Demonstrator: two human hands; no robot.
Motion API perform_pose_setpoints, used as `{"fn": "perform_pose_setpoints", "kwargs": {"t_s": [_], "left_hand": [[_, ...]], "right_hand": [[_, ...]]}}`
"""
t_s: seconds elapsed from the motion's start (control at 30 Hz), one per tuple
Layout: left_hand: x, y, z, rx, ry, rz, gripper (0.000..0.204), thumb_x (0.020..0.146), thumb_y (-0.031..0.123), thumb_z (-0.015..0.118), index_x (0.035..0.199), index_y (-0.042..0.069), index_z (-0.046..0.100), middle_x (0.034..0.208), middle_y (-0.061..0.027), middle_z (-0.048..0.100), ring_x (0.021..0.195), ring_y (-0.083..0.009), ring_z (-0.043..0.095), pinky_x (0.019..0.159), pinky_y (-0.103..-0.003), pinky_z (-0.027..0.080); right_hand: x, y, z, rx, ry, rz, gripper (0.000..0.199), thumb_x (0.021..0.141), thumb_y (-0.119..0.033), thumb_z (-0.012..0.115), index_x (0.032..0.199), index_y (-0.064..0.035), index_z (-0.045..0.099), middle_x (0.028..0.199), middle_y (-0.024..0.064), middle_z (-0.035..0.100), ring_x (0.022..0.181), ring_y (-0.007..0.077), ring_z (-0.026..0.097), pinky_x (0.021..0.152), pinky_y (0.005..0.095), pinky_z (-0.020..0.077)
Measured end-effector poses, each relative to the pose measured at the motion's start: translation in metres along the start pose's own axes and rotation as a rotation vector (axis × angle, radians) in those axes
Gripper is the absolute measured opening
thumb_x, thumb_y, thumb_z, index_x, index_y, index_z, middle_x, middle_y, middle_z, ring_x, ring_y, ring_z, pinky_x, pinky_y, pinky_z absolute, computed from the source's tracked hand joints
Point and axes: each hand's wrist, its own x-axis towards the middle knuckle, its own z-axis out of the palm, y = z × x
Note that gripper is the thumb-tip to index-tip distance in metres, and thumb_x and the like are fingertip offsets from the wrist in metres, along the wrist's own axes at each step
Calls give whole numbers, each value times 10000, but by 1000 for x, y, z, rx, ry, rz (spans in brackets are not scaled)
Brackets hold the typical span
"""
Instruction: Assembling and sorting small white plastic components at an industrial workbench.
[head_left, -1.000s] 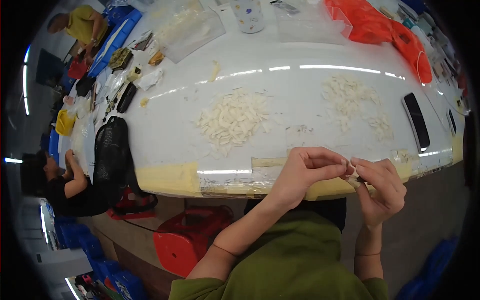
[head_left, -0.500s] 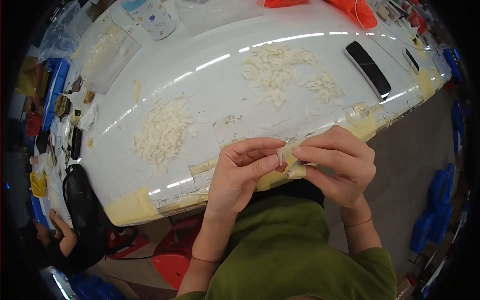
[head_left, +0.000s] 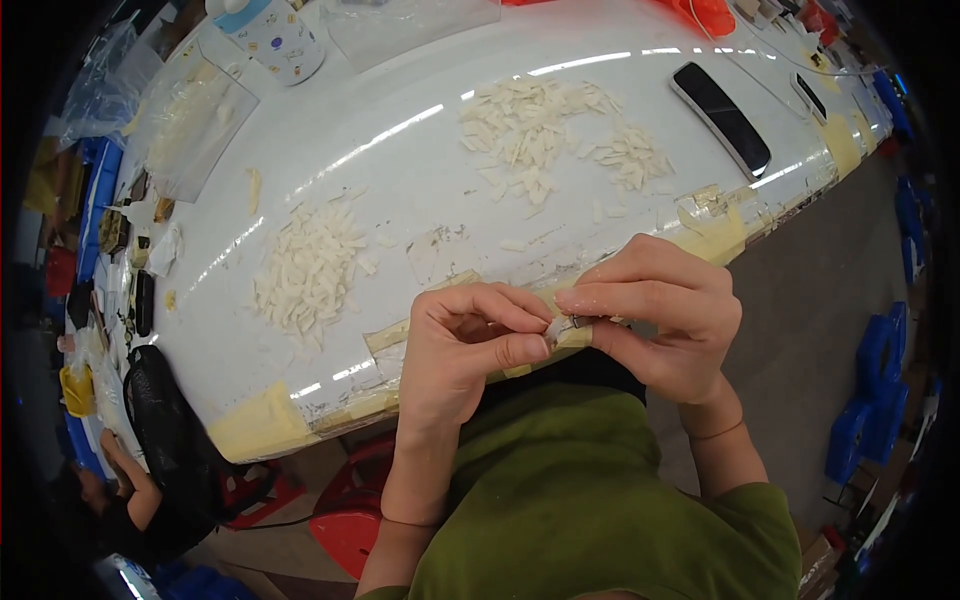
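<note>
Both of my hands meet just above the table's near edge. Between the thumb and forefinger of my left hand (head_left: 450, 345) is a small white piece (head_left: 554, 329). My right hand (head_left: 665, 315) pinches a small dark metal blade-like tool (head_left: 574, 322), its end against the white piece; most of it is hidden by the fingers. A pale yellow wrap (head_left: 574, 339) covers the tip of my right thumb. Beyond my left hand lies a heap of white slivers (head_left: 312, 268). Farther off is another, looser pile of slivers (head_left: 525, 125), with a smaller cluster (head_left: 635, 158) beside it.
The white table (head_left: 400, 180) has taped edges. On it are a black-screened phone (head_left: 722, 120), a patterned cup (head_left: 275, 45) and a clear plastic bag (head_left: 200, 130). A black bag (head_left: 165, 430) hangs at the left edge; a red stool (head_left: 347, 520) stands below. Another person's arm (head_left: 135, 475) shows at lower left.
My hands have come closer together, and the metal tool now meets the white piece. The table and its contents have shifted slightly up and left in view.
</note>
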Motion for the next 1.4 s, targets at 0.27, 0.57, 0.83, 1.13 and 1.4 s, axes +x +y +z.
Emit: {"fn": "perform_pose_setpoints", "kwargs": {"t_s": [0.27, 0.57, 0.83, 1.13, 1.4], "left_hand": [[1, 6, 12, -218, 144, -174, 225, 746, -139, 670, 943, -30, 675, 877, -132, 690, 783, -180, 635, 760, -240, 512], [0, -1, -1, -197, 22, -92, 241, 752, -161, 640, 961, -46, 677, 898, -148, 685, 775, -181, 640, 775, -242, 519], [3, -5, -9, -191, -35, -68, 226, 728, -184, 641, 907, -53, 687, 890, -148, 680, 773, -181, 641, 745, -237, 525], [6, -6, -11, -188, -61, -101, 206, 717, -186, 649, 872, -58, 691, 872, -148, 676, 759, -180, 640, 720, -230, 526], [7, -5, -13, -130, -60, -103, 198, 714, -183, 654, 860, -56, 694, 873, -153, 675, 732, -180, 641, 700, -223, 530]], "right_hand": [[-2, -1, 0, -46, 23, -3, 310, 581, 33, 729, 884, -28, 746, 811, 56, 675, 634, 122, 490, 558, 220, 403], [-4, 2, 1, -159, -3, -41, 275, 603, -15, 754, 878, -36, 750, 807, 44, 672, 624, 126, 485, 558, 226, 401], [-5, 4, 3, -157, -24, -43, 268, 603, -18, 752, 870, -42, 753, 772, 36, 669, 612, 126, 482, 556, 223, 403], [-5, 3, 2, -148, -50, -20, 254, 584, -12, 744, 836, -47, 757, 738, 31, 666, 600, 128, 487, 544, 225, 406], [-3, 2, 0, -170, -95, -18, 266, 582, 22, 728, 838, -48, 757, 769, 40, 676, 591, 126, 489, 542, 225, 413]]}}
